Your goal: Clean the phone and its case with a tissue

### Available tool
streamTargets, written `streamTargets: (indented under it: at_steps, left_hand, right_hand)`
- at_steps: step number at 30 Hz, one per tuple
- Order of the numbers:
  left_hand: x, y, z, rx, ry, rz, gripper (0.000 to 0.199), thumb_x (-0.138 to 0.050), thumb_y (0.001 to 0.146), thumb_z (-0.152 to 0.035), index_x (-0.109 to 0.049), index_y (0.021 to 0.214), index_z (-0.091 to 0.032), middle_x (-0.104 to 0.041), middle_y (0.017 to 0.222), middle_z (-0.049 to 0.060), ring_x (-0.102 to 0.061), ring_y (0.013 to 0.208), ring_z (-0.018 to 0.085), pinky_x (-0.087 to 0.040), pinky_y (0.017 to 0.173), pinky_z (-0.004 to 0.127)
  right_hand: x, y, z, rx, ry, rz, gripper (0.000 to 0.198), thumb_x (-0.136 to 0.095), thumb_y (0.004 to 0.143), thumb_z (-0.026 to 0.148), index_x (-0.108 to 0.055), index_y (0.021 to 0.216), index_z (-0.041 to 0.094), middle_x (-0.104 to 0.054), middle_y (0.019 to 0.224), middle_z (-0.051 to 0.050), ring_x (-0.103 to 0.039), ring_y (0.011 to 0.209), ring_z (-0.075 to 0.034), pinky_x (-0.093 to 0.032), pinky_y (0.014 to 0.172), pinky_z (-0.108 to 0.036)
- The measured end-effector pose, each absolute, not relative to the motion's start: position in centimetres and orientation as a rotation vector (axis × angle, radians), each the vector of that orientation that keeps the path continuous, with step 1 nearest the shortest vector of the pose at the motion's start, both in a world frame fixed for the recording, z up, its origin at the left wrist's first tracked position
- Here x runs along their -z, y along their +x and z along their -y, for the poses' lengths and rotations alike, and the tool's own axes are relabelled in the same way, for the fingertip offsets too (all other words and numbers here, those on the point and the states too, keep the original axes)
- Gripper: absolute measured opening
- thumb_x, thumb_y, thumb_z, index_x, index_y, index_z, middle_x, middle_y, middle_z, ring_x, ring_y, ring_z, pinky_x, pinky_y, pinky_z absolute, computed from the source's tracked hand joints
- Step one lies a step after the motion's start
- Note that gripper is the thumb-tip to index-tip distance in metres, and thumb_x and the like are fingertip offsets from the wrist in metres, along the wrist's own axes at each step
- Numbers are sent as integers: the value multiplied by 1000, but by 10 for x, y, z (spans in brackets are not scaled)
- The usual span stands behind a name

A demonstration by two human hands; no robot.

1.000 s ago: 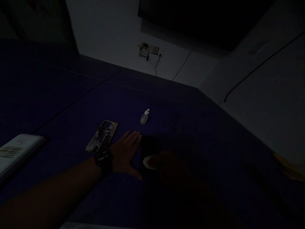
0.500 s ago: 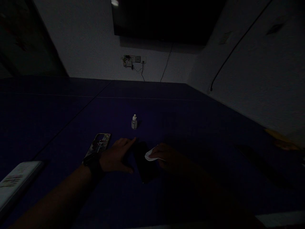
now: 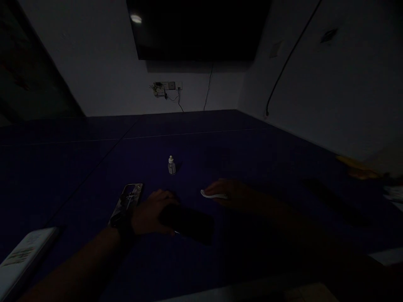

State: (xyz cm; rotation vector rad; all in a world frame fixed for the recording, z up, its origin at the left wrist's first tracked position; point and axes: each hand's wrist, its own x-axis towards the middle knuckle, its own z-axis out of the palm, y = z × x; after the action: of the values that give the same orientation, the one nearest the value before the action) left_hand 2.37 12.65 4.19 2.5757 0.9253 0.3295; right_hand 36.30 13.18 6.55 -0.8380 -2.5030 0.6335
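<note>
My left hand, with a dark watch on the wrist, grips one end of a black smartphone. The phone slants to the right and looks slightly raised, though the dark hides how far. Pinched under the fingers of my right hand is a folded white cloth, apart from the phone. Beyond both hands stands a small clear dropper bottle with a white cap. A patterned phone case lies beside my left wrist, partly covered by it.
A white box lies at the lower left of the dark blue table. On the right are a long dark object and something yellow. A television hangs above wall sockets.
My left hand has taken hold of the phone, which has turned from lying on the table. My right hand with the cloth has moved right, off the phone. The camera view has shifted.
</note>
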Motion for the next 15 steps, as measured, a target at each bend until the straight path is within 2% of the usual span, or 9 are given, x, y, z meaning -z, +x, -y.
streamTargets:
  at_steps: [2, 5, 9, 13, 15]
  left_hand:
    - [-38, 27, -121, -370, 2551, -1034, 71, -93, 58, -54, -65, 117, -27, -65, 118, 4, -58, 106, 30, -45, 97, 45]
    - [-30, 29, -114, -457, 2530, -1119, 64, -90, 66, -48, -62, 120, -26, -64, 119, 5, -58, 106, 29, -45, 95, 44]
    - [-22, 25, -108, -548, 2494, -1189, 66, -88, 71, -51, -60, 126, -27, -63, 122, 6, -57, 108, 31, -45, 95, 45]
    - [-23, 24, -107, -564, 2474, -1218, 66, -91, 67, -50, -61, 122, -28, -64, 120, 6, -59, 104, 31, -47, 91, 45]
    - [-23, 24, -107, -568, 2471, -1219, 65, -91, 67, -49, -61, 121, -28, -64, 119, 5, -59, 104, 31, -47, 91, 46]
  right_hand:
    - [-57, 367, -132, -608, -855, 2566, 36, -58, 96, 24, -68, 130, 28, -69, 133, -7, -63, 124, -23, -42, 111, -46]
    - [-38, 368, -134, -592, -894, 2599, 40, -54, 96, 22, -65, 134, 28, -66, 138, -7, -61, 128, -23, -31, 117, -51]
    - [-19, 365, -135, -549, -874, 2569, 50, -49, 94, 14, -59, 141, 30, -63, 142, -7, -61, 127, -21, -38, 112, -48]
    - [-14, 366, -122, -578, -829, 2605, 62, -50, 91, 8, -51, 148, 32, -63, 142, -6, -64, 112, -21, -51, 95, -40]
    - [-15, 368, -112, -641, -858, 2605, 65, -52, 90, 6, -50, 148, 35, -67, 136, -4, -66, 105, -20, -53, 89, -36]
